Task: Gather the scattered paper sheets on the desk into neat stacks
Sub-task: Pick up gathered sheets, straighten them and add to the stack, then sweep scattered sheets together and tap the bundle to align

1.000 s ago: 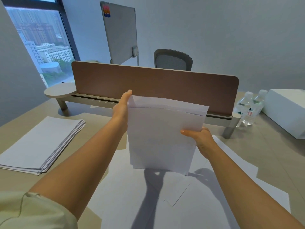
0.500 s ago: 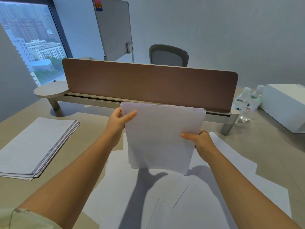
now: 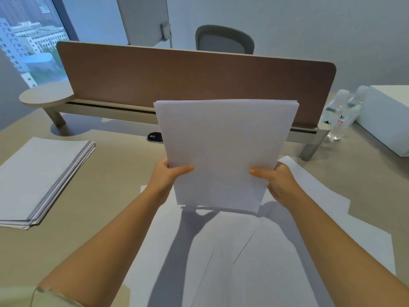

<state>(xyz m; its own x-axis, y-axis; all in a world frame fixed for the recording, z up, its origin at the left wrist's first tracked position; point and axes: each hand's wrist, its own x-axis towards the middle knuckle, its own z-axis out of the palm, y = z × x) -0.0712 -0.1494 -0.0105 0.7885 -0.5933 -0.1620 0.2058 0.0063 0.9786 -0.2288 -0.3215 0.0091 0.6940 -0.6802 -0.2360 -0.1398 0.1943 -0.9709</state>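
The wide beige bench (image 3: 110,173) fills most of the view. Along its far side stands a long brown fabric-covered divider panel (image 3: 194,80) on a pale metal rail, with a round beige shelf (image 3: 46,96) at the rail's left end. Behind the panel the top of a grey mesh office chair (image 3: 224,39) shows.

A spread of loose white paper sheets (image 3: 254,262) lies overlapping across the near middle of the bench, running from under the forearms out toward the right. On the left of the bench, well apart from them, rests a squared-up stack of white paper (image 3: 42,178), its edges a little fanned on the right side. At the far right sits a white rectangular box (image 3: 387,118), and just beside it two clear plastic water bottles (image 3: 340,114).

Held upright above the loose sheets is a bundle of white paper sheets (image 3: 223,151), top edges nearly even, its bottom edge just above or touching the sheets below; which of the two cannot be told. The left hand (image 3: 168,176) grips the bundle's lower left edge, thumb across the front and fingers behind. The right hand (image 3: 276,180) clasps the lower right edge the same way. A small dark oval grommet (image 3: 155,137) in the bench peeks out just left of the bundle.
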